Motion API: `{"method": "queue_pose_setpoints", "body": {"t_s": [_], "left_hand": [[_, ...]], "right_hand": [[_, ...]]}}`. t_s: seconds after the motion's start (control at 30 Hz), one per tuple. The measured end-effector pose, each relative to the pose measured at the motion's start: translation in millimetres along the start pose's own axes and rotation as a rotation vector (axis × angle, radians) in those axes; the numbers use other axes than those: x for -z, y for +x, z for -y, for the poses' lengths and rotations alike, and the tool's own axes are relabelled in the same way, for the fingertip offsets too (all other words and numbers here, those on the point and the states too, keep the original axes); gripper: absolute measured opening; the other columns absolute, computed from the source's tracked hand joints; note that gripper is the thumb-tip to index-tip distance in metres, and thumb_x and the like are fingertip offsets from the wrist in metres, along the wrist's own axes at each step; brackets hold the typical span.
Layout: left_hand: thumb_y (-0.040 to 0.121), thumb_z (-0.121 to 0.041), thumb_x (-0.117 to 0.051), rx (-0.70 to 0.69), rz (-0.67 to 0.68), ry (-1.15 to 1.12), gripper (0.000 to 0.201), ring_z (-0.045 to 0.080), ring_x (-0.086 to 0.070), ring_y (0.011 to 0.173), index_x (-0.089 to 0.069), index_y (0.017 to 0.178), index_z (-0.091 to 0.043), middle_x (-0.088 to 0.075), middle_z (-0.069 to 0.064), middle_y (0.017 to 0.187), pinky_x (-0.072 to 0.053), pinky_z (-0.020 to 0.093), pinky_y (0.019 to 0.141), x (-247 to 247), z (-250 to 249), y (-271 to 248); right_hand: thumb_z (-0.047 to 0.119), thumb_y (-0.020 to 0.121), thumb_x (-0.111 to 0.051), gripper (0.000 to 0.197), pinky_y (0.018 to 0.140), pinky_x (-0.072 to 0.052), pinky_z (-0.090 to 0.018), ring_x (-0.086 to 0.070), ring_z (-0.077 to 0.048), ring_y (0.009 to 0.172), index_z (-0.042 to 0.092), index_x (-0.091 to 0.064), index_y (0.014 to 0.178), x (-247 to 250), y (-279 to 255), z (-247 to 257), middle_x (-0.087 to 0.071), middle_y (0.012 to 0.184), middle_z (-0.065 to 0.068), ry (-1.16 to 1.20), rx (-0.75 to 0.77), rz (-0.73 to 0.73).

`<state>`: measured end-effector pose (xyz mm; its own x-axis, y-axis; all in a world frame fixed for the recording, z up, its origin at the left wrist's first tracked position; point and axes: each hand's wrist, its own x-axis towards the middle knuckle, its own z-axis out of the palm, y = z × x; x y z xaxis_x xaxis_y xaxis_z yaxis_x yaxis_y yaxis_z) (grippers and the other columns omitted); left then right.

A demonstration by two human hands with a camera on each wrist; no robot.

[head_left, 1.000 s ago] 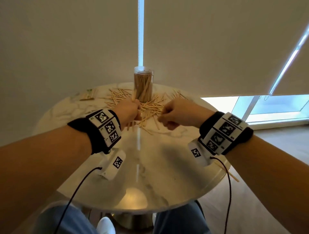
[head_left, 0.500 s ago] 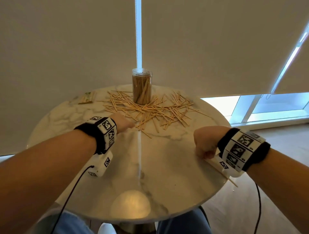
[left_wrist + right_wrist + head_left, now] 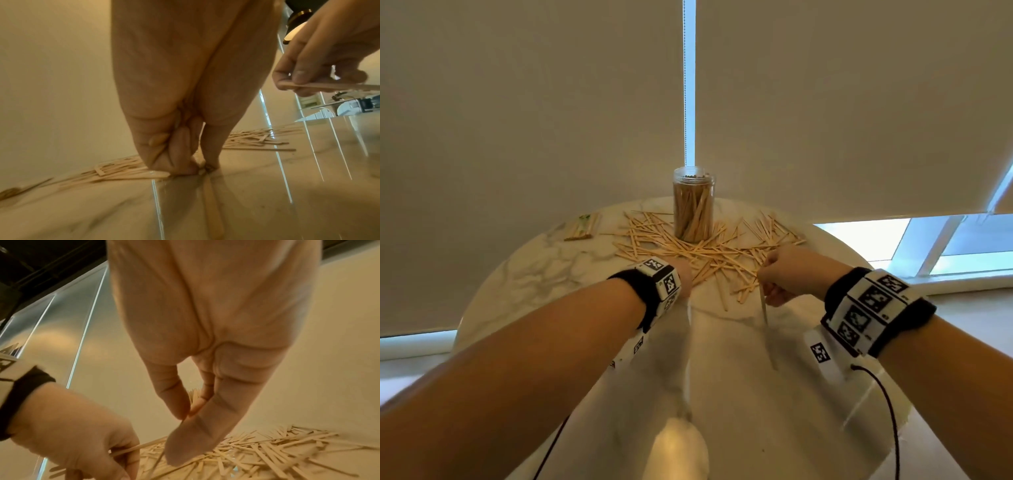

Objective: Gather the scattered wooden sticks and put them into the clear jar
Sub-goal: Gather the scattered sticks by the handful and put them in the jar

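A clear jar (image 3: 693, 205), packed with upright wooden sticks, stands at the back of the round marble table (image 3: 534, 274). Loose sticks (image 3: 709, 255) lie scattered around its base. At the pile's near edge, my left hand (image 3: 202, 170) pinches the end of a stick (image 3: 211, 203) that lies flat on the table. My right hand (image 3: 767, 274) hovers right of it and pinches one stick (image 3: 763, 305) that points down toward me. The left wrist view shows that same stick (image 3: 339, 86) gripped between the right thumb and fingers.
A small flat packet (image 3: 582, 228) lies at the table's back left. Roller blinds hang close behind the jar, and a low window sill (image 3: 962, 284) runs at the right. Thin black cables (image 3: 890, 421) trail from both wrist units. The near half of the table holds no sticks.
My right hand has come back from the table's right edge to the pile, carrying a stick. My left hand has stayed at the pile's near edge.
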<state>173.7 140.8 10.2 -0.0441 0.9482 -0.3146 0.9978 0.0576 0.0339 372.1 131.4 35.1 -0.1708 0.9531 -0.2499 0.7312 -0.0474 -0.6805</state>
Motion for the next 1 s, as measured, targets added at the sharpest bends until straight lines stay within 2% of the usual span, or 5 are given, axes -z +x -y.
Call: {"method": "queue_pose_setpoints", "body": {"t_s": [0.2, 0.4, 0.6, 0.8, 1.0], "left_hand": [[0.098, -0.033, -0.056, -0.008, 0.0, 0.154, 0.043, 0.029, -0.06, 0.107, -0.057, 0.129, -0.003, -0.062, 0.012, 0.121, -0.05, 0.035, 0.087, 0.0, 9.3, -3.4], [0.106, -0.026, -0.041, -0.076, -0.029, 0.003, 0.038, 0.027, -0.062, 0.102, -0.063, 0.123, 0.001, -0.064, 0.015, 0.11, -0.046, 0.033, 0.082, -1.9, 29.9, -18.4], [0.103, -0.013, -0.038, -0.146, -0.01, -0.486, 0.03, 0.034, -0.058, 0.09, -0.063, 0.115, -0.003, -0.062, 0.024, 0.11, -0.045, 0.04, 0.072, -9.6, 35.0, -35.1], [0.102, -0.011, -0.035, -0.117, -0.079, -0.979, 0.018, 0.022, -0.061, 0.07, -0.052, 0.101, -0.006, -0.062, 0.012, 0.089, -0.05, 0.029, 0.058, -18.0, 24.8, -54.6], [0.099, -0.018, -0.038, -0.154, -0.323, -0.743, 0.023, 0.028, -0.059, 0.08, -0.059, 0.098, -0.009, -0.065, 0.013, 0.093, -0.05, 0.038, 0.068, -17.6, 31.0, -50.3]], "right_hand": [[0.002, 0.093, -0.061, 0.007, 0.068, -0.063, -0.033, -0.074, -0.021, 0.066, -0.003, -0.064, 0.097, 0.3, 17.2, 9.3, -0.074, 0.077, -0.015, 0.232, 0.02, -0.044], [0.001, 0.091, -0.063, 0.007, 0.076, -0.063, -0.039, -0.076, -0.03, 0.077, -0.003, -0.064, 0.096, -11.0, 19.7, 16.1, -0.074, 0.083, -0.02, 0.356, 0.047, -0.04], [-0.006, 0.088, -0.064, 0.001, 0.07, -0.063, -0.035, -0.074, -0.03, 0.073, -0.005, -0.063, 0.088, -28.9, 15.1, 35.0, -0.072, 0.09, -0.028, 0.524, 0.081, -0.005], [-0.005, 0.09, -0.063, 0.002, 0.083, -0.061, -0.042, -0.075, -0.035, 0.087, -0.003, -0.063, 0.089, -41.2, 10.3, 51.4, -0.072, 0.096, -0.028, 0.619, 0.14, -0.031], [-0.008, 0.091, -0.058, 0.008, 0.08, -0.062, -0.04, -0.074, -0.035, 0.088, -0.009, -0.064, 0.097, -43.1, 4.3, 54.5, -0.072, 0.099, -0.028, 0.719, 0.166, -0.018]]}}
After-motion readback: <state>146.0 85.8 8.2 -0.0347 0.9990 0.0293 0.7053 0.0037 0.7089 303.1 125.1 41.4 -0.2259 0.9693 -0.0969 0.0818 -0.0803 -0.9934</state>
